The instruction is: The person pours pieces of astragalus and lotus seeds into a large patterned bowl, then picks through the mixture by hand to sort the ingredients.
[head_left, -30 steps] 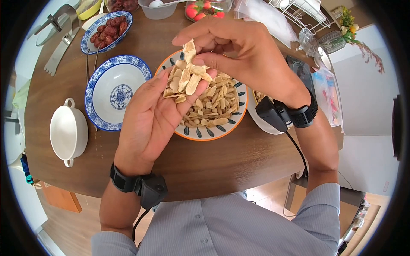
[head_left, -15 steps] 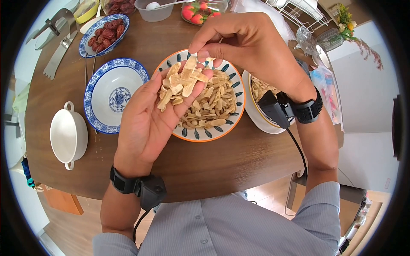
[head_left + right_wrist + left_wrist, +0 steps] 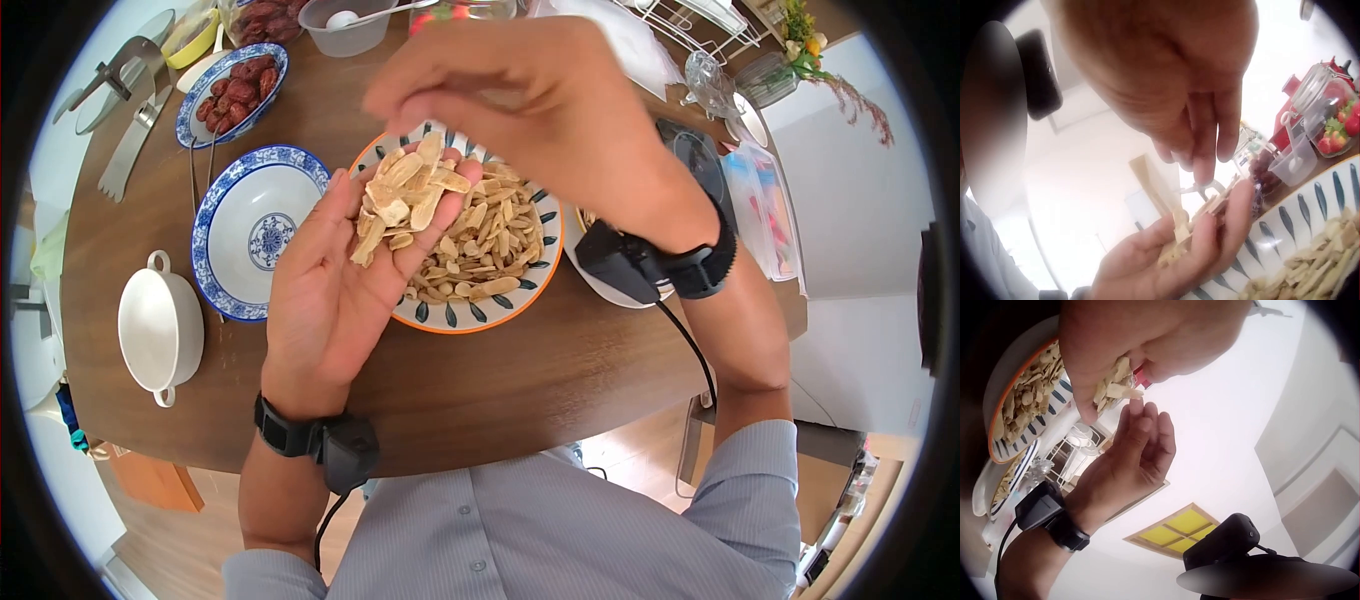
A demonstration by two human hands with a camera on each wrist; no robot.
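Palm up, the left hand (image 3: 335, 290) holds a small pile of pale dried slices (image 3: 408, 190) between thumb and cupped fingers, above the left side of an orange-rimmed plate (image 3: 437, 317). More slices (image 3: 490, 245) fill that plate. Over the pile hovers the right hand (image 3: 560, 125), blurred, its fingers loosely bent. In the right wrist view, the fingers of the right hand (image 3: 1166, 81) hang down just above the held slices (image 3: 1180, 236), with nothing visibly between them. Seen from the left wrist, the fingertips of the right hand (image 3: 1138, 453) are close to one slice's end (image 3: 1125, 392).
Left of the plate are an empty blue-and-white bowl (image 3: 262, 235), a white two-handled cup (image 3: 160, 330) and a bowl of red dates (image 3: 238, 95) with metal tongs (image 3: 193, 180). A second dish lies partly under the right wrist. Jars, a plastic tub (image 3: 345, 35) and a rack stand behind.
The right hand has let go of the slice it pinched and shifted left over the pile. The left hand has moved slightly left, still holding its slices.
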